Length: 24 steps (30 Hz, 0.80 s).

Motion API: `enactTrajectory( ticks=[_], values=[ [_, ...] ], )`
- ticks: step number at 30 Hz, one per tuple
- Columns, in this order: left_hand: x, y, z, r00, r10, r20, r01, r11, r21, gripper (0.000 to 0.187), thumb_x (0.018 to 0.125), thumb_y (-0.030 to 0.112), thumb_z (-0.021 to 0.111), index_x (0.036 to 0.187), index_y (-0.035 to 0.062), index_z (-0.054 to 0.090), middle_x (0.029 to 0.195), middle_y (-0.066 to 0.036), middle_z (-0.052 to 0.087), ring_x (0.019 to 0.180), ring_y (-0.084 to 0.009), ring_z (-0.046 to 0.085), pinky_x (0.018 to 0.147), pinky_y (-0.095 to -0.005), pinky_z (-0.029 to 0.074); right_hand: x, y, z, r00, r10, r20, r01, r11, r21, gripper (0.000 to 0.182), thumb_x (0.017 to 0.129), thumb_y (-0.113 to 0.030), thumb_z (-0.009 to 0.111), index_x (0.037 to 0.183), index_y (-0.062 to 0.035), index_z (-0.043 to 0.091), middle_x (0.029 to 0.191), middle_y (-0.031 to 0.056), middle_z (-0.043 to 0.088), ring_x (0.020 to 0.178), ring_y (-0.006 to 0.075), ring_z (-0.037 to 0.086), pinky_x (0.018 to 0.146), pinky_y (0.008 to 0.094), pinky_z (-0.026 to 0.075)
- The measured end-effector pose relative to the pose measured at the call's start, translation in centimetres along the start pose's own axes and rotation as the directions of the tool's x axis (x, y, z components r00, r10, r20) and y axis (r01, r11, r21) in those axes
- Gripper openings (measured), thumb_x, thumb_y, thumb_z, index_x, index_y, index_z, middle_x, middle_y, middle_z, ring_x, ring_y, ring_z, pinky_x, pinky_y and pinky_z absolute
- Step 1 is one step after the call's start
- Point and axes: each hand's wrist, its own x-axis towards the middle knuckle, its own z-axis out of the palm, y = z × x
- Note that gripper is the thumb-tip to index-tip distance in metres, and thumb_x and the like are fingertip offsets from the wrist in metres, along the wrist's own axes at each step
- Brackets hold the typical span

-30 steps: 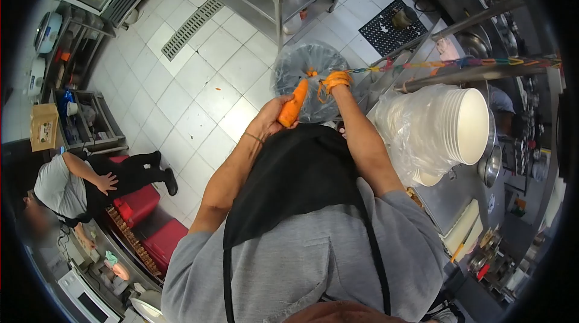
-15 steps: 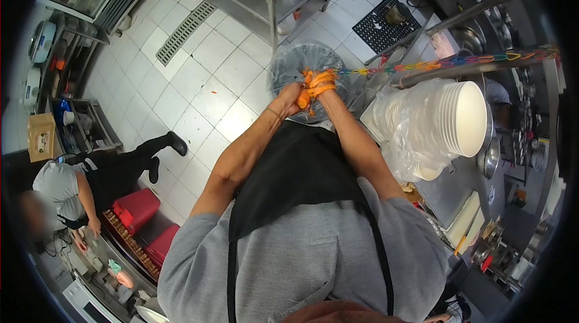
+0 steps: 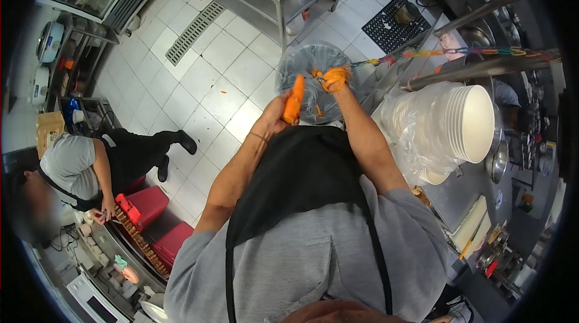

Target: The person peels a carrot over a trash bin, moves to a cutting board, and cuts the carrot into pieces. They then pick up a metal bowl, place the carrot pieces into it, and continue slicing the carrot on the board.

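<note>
A thick orange carrot [image 3: 294, 101] is held in my left hand [image 3: 274, 116], its narrow end pointing away from me. To the right, my right hand [image 3: 336, 79] is closed, with orange peel strips [image 3: 331, 75] draped over its fingers. Whatever it grips is hidden by the strips. A chain of coloured links [image 3: 416, 53] runs from beside this hand to the right. Below both hands stands a bin lined with a clear plastic bag [image 3: 310, 53], with bits of orange peel in it. The two hands are apart.
Bagged white tubs [image 3: 443, 124] stand close on my right, by a metal rail [image 3: 458, 76]. A steel table [image 3: 253, 3] is ahead, and a black mat [image 3: 395, 26] lies on the tiled floor. On the left, a co-worker [image 3: 75, 166] bends over a counter beside red bins [image 3: 148, 205].
My left hand has drawn back from my right with the carrot, which now points forward. The right hand has turned slightly. The view has shifted a little, and the co-worker's arms have moved.
</note>
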Motion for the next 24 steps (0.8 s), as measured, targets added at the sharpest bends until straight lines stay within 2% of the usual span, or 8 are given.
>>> enactTrajectory(
  ticks=[5,9,11,14,17,20,22,24],
  values=[
    [6.9,0.8,-0.6,0.994,-0.021,-0.111,0.022,1.000,0.003,0.036,0.109,0.041,0.038,0.118,0.0092,0.053,0.093,-0.010,0.059,0.074,-0.0230,0.057,0.060,-0.0425,0.050,1.5,-4.9,2.3,0.999,-0.035,-0.025,0.031,0.988,-0.149,0.032,0.096,-0.032,0.056,0.111,-0.0066,0.070,0.101,0.0151,0.071,0.097,0.0310,0.070,0.087,0.0563,0.052],
    [8.7,1.5,2.0,0.992,-0.016,-0.127,0.019,1.000,0.023,0.030,0.109,0.036,0.038,0.111,0.0106,0.054,0.089,-0.007,0.058,0.076,-0.0225,0.056,0.059,-0.0442,0.048,-1.6,-3.3,-9.5,0.999,-0.038,0.028,0.031,0.977,0.213,0.025,0.092,-0.030,0.061,0.092,-0.0070,0.070,0.085,0.0142,0.070,0.084,0.0304,0.071,0.075,0.0501,0.054],
    [8.8,1.5,2.3,0.995,-0.018,-0.095,0.019,1.000,0.011,0.029,0.108,0.034,0.039,0.111,0.0101,0.055,0.088,-0.008,0.058,0.074,-0.0226,0.056,0.058,-0.0438,0.048,-3.1,-2.1,-13.8,0.999,-0.038,0.025,0.029,0.955,0.296,0.024,0.090,-0.029,0.063,0.082,-0.0073,0.069,0.077,0.0138,0.069,0.077,0.0301,0.072,0.069,0.0471,0.054],
    [8.6,1.0,1.7,0.999,-0.013,-0.037,0.015,0.999,0.042,0.029,0.108,0.033,0.039,0.111,0.0079,0.055,0.087,-0.009,0.059,0.069,-0.0230,0.057,0.053,-0.0425,0.048,-4.2,-0.4,-16.4,1.000,0.012,-0.024,-0.003,0.938,0.346,0.027,0.090,-0.032,0.062,0.084,-0.0076,0.072,0.080,0.0136,0.071,0.076,0.0290,0.072,0.068,0.0441,0.054],
    [6.5,0.7,2.5,1.000,0.001,-0.011,0.000,0.991,0.137,0.032,0.109,0.033,0.040,0.114,0.0046,0.054,0.085,-0.010,0.059,0.064,-0.0228,0.058,0.049,-0.0400,0.048,0.4,-0.8,-5.9,0.991,-0.133,-0.003,0.128,0.953,0.275,0.028,0.091,-0.033,0.060,0.087,-0.0097,0.074,0.084,0.0116,0.073,0.075,0.0286,0.071,0.069,0.0436,0.054],
    [3.4,0.3,2.9,1.000,-0.015,-0.024,0.019,0.987,0.160,0.036,0.110,0.035,0.040,0.116,0.0020,0.053,0.084,-0.010,0.060,0.063,-0.0222,0.058,0.048,-0.0376,0.050,1.0,0.2,-3.2,0.990,0.100,0.103,-0.143,0.579,0.803,0.027,0.093,-0.035,0.060,0.088,-0.0115,0.073,0.085,0.0099,0.073,0.077,0.0270,0.070,0.069,0.0440,0.054],
    [2.6,0.0,2.5,0.999,-0.045,-0.026,0.048,0.989,0.139,0.038,0.110,0.036,0.041,0.118,0.0012,0.053,0.085,-0.011,0.060,0.065,-0.0224,0.059,0.050,-0.0379,0.051,1.4,0.2,-2.0,0.942,0.220,0.254,-0.295,0.184,0.937,0.026,0.095,-0.035,0.058,0.093,-0.0121,0.070,0.088,0.0105,0.070,0.081,0.0275,0.069,0.072,0.0455,0.054],
    [0.8,-0.2,2.2,1.000,-0.014,0.011,0.013,0.992,0.124,0.039,0.110,0.037,0.041,0.120,0.0004,0.052,0.086,-0.012,0.060,0.067,-0.0225,0.060,0.052,-0.0375,0.051,2.0,-0.2,-0.7,0.868,0.277,0.411,-0.327,-0.303,0.895,0.024,0.098,-0.034,0.057,0.097,-0.0127,0.067,0.091,0.0112,0.068,0.085,0.0279,0.067,0.074,0.0471,0.054]
  ],
)
